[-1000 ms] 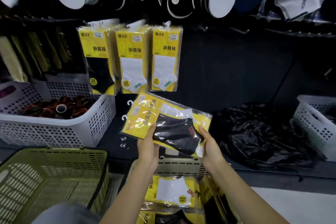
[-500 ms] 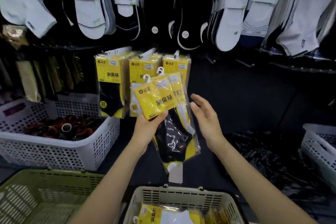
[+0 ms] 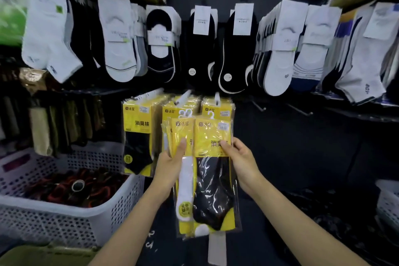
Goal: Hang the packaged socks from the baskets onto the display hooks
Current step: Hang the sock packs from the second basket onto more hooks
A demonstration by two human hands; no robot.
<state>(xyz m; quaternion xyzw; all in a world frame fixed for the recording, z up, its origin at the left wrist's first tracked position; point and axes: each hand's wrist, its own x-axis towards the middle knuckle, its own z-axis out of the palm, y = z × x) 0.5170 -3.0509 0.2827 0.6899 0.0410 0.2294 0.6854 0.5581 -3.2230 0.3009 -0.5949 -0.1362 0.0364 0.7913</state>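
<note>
Yellow plastic-wrapped sock packs fill the middle of the view. The left hand (image 3: pixel 170 164) grips a small stack of yellow packs (image 3: pixel 185 181) with a white sock showing in front. Its thumb presses flat on the printed card and its fingers curl behind. The right hand (image 3: pixel 241 161) pinches a yellow pack with a black sock (image 3: pixel 213 190) near its right edge, with the thumb on the front and the other fingers hidden behind.

Both are held upright side by side, their edges meeting, in front of the dark display wall. Their white plastic hanger loops (image 3: pixel 212 115) overlap the lower part of the packs already hanging. Whether any loop has caught a hook cannot be told.

Behind them, three rows of the same yellow packaging hang from display hooks: a left row with a black sock (image 3: pixel 138 136), a middle row (image 3: pixel 179 107) and a right row (image 3: pixel 218 107). Just to the right, bare metal hooks (image 3: pixel 259 107) stick out from the panel. Above hangs a line of white and black low-cut socks in white card sleeves (image 3: pixel 117 45).

At the left stands a white perforated plastic basket (image 3: pixel 121 211) holding dark red and black items. An olive-green basket (image 3: pixel 43 254) shows in the lower-left corner. Another white basket (image 3: pixel 387 203) sits at the right edge.
</note>
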